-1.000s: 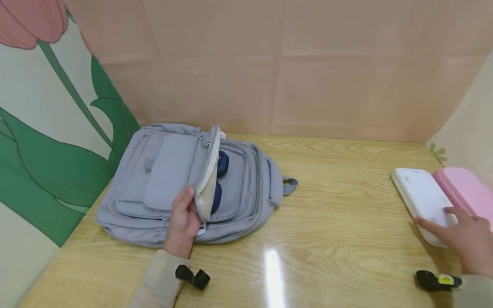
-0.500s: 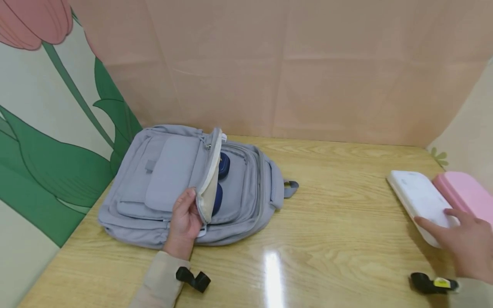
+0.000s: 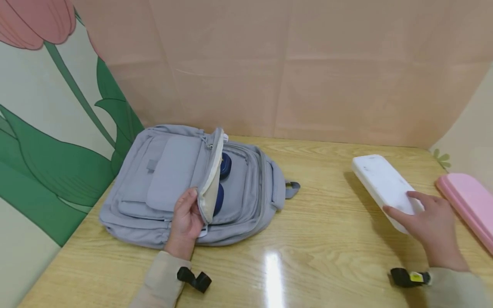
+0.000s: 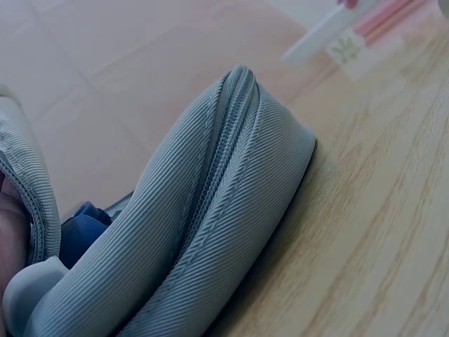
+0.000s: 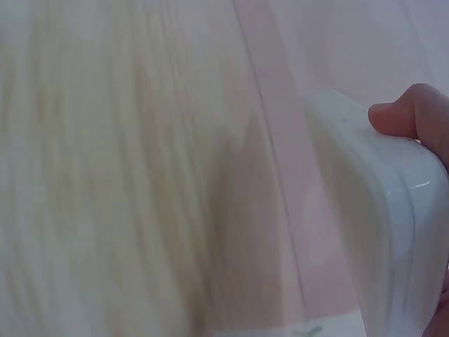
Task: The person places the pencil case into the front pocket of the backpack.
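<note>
A grey backpack (image 3: 169,171) lies on its back on the wooden table. My left hand (image 3: 187,220) pinches the zipped edge (image 3: 209,188) of its front pocket and pulls it away, so the cream lining shows. Two dark blue rounded things, a small case (image 3: 225,166) and another item (image 3: 219,200), sit partly hidden behind that edge. On the right, my right hand (image 3: 435,222) grips a white hard case with rounded corners (image 3: 381,179), thumb on one side and fingers on the other. The right wrist view shows the white case (image 5: 379,182) tilted above the tabletop.
A pink rounded case (image 3: 467,201) lies at the table's right edge, beyond my right hand. A grey carry loop (image 3: 292,189) sticks out from the backpack's top. Behind the table hangs a pinkish-brown cloth (image 3: 285,77); a tulip-painted wall (image 3: 50,162) stands at left.
My right hand has lifted the white case from beside the pink one and carried it to the left. My left hand keeps its hold on the pocket edge.
</note>
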A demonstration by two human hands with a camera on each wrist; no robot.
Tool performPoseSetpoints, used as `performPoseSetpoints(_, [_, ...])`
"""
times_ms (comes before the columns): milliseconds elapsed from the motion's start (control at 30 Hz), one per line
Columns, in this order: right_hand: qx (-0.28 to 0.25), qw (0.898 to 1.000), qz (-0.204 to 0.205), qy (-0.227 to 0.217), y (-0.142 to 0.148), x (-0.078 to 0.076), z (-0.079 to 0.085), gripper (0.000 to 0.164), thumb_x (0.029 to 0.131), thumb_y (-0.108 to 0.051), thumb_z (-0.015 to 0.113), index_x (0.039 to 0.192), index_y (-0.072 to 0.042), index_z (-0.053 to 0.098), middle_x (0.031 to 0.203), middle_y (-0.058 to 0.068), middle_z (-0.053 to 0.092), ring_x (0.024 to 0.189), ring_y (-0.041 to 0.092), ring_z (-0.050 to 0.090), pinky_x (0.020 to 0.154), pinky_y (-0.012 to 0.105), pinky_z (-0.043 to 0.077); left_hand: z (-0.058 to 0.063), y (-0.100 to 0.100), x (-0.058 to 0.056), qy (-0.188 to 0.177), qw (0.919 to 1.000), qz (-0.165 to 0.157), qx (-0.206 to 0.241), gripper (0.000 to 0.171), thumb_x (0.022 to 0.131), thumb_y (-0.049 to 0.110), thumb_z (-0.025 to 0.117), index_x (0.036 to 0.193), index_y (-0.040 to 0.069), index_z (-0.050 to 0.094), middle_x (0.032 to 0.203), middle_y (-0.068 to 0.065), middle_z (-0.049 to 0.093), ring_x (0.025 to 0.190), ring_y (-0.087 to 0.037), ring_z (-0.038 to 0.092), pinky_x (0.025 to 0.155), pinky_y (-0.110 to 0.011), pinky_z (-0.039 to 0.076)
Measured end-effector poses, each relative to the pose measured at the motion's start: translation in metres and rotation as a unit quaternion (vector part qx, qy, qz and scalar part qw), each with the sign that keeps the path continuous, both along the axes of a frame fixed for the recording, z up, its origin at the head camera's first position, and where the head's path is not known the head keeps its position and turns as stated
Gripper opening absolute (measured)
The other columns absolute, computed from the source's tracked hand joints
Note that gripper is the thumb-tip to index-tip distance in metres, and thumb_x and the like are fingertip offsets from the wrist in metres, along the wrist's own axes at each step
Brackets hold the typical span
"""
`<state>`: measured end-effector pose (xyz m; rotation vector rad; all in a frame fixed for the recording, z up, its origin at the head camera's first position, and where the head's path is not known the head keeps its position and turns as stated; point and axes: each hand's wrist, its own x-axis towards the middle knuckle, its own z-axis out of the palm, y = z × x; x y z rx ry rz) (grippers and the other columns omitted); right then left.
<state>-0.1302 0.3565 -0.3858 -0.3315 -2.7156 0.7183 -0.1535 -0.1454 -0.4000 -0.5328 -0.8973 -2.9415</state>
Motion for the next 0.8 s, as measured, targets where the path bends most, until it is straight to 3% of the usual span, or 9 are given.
performPoseSetpoints(200, [0.015,0.997,0.065,0.048,-0.037,-0.008,0.011,0.067,0.067,-0.031,0.08,0.116,0.007,0.055,0.116,0.039,0.04,0.107,0.053,0.035,0.079,0.061,0.029,-0.002,0.0,-0.001,0.007,1.0,0.0,-0.002,0.026,0.098,0.009,0.043,0.085,0.008,0.066,0.074,-0.001,0.068,0.066,-0.008,0.064,0.059,-0.018,0.049])
performPoseSetpoints(367, [0.017,0.987,0.125,0.096,-0.068,-0.013,0.015,0.065,0.06,-0.025,0.084,0.112,0.003,0.058,0.115,0.033,0.044,0.103,0.049,0.04,0.075,0.058,0.032,-0.002,0.0,-0.001,0.014,0.9999,-0.002,-0.002,0.025,0.097,0.009,0.044,0.085,0.007,0.066,0.074,-0.001,0.068,0.066,-0.008,0.064,0.059,-0.018,0.048])
performPoseSetpoints(600, [0.017,0.957,0.229,0.179,-0.109,-0.018,0.021,0.063,0.046,-0.012,0.087,0.104,-0.003,0.063,0.107,0.022,0.051,0.093,0.037,0.048,0.07,0.035,0.034,-0.001,0.0,-0.001,0.009,1.0,0.002,-0.001,0.028,0.098,0.007,0.042,0.084,0.007,0.066,0.074,-0.001,0.068,0.065,-0.009,0.064,0.059,-0.018,0.049])
performPoseSetpoints(800, [0.016,0.932,0.311,0.186,-0.133,-0.021,0.018,0.065,0.045,-0.014,0.088,0.105,-0.007,0.064,0.109,0.017,0.052,0.096,0.028,0.049,0.075,0.026,0.035,-0.002,0.0,-0.001,0.009,0.9999,0.006,-0.001,0.025,0.097,0.008,0.044,0.084,0.007,0.065,0.074,-0.001,0.067,0.065,-0.008,0.064,0.059,-0.018,0.049])
